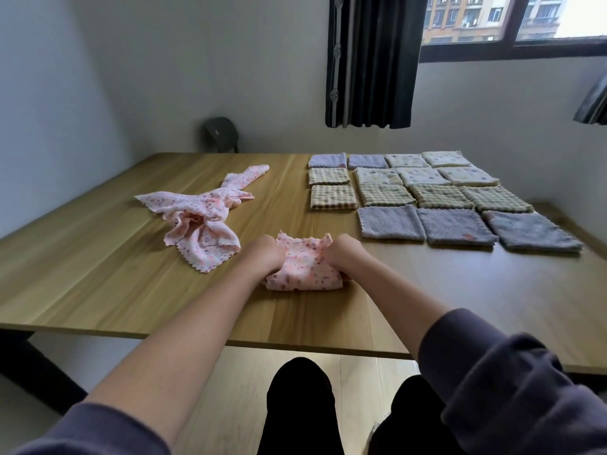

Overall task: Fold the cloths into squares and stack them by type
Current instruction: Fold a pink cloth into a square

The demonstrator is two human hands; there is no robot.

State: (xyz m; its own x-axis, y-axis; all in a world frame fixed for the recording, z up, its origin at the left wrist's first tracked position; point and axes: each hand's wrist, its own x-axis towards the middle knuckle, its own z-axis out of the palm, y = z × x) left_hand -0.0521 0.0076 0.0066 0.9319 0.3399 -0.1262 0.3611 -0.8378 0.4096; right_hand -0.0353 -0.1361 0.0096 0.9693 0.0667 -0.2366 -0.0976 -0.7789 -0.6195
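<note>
left hand [262, 257] and right hand [345, 254] grip the pink cloth [303, 270] mid-fold, near the front of the surface [131, 290]; fingers curled into its side edges, tips hidden. suggest lining up the scalloped edges before pressing flat. crumpled pink cloths [200, 218] lie left, folded squares [427, 195] in rows right. curtain [371, 60], window [512, 18], chair [220, 134] behind.

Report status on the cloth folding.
Left hand and right hand grip the pink speckled cloth, part folded. Crumpled pink cloths wait left. Nothing blocks.
</note>
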